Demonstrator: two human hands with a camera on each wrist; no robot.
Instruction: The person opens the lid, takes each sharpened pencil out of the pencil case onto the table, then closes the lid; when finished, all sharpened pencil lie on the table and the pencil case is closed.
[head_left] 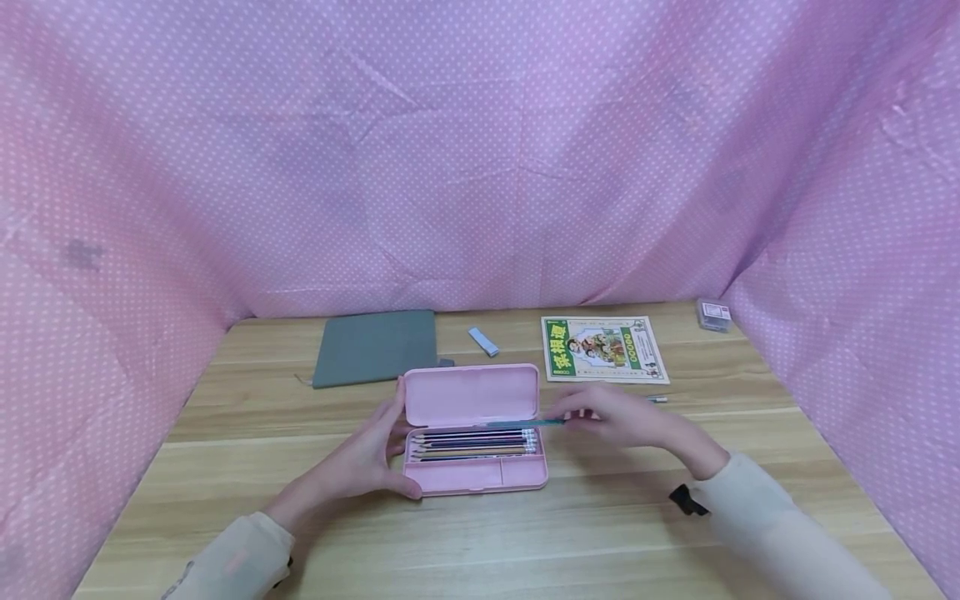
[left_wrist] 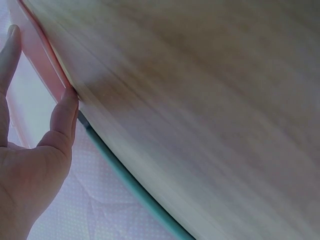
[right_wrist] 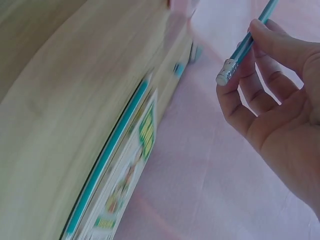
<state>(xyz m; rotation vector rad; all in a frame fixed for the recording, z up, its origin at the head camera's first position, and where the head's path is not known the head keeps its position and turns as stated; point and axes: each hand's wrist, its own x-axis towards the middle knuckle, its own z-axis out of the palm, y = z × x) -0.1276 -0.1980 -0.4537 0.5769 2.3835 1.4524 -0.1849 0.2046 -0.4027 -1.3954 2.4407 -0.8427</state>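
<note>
Pink case (head_left: 476, 429) lies open on the table (head_left: 600, 533), steadied at its left end by the left hand (head_left: 367, 458), fingers seemingly straight. The right hand (head_left: 626, 419) pinches a teal pencil (head_left: 525, 423), pointing leftward along the case, just over the pencils (head_left: 476, 444).

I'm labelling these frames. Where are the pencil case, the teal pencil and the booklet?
pencil case (head_left: 471, 395), head view, on its open lid
teal pencil (right_wrist: 246, 44), right wrist view, on the shaft by the fingers
booklet (head_left: 604, 347), head view, on its cover
</note>
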